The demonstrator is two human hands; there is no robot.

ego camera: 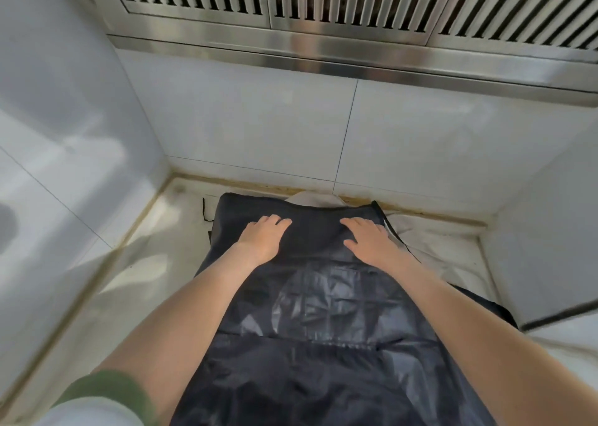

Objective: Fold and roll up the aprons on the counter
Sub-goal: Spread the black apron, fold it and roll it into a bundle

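Both hands, left (263,236) and right (372,239), press flat and open-fingered on the long, shiny black apron (310,312); smoothing evenly keeps the fold square on the pale counter (155,263).

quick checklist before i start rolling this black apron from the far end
1. Both hands on the far end: left hand and right hand lie flat on the black apron: ok.
2. Fabric smooth: creases show across the middle: not ok.
3. Straps tucked in: a strap sticks out at the far left corner: not ok.
4. Apron lying alone: a white cloth lies under its far right side: not ok.
5. Near end laid flat: it runs out of view: cannot tell.
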